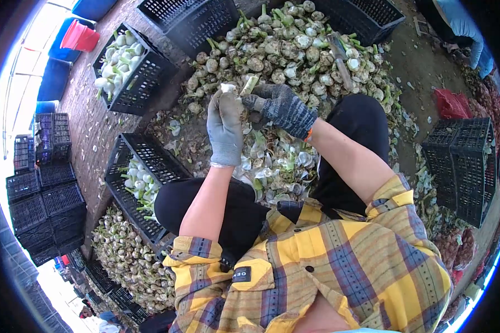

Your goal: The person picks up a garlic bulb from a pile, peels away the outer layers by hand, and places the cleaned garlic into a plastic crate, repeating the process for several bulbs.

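Observation:
My left hand (225, 119), in a grey work glove, is closed around a pale garlic bulb (228, 87), mostly hidden by the fingers. A cut green stem (250, 85) sticks up just right of it. My right hand (278, 105), in a dark speckled knit glove, has its fingers curled against the stem and bulb; what exactly it pinches is hidden. Beyond the hands lies a big heap of unpeeled garlic bulbs (283, 50). A knife (341, 64) rests on the heap's right side. Peeled skins (283, 166) cover the ground between my knees.
Black crates with white peeled bulbs stand at upper left (141, 83) and left (122, 172). Further crates (189, 22) line the back; a crate (461, 166) stands right. Another bulb heap (130, 255) lies lower left. A person's blue sleeve (464, 22) shows upper right.

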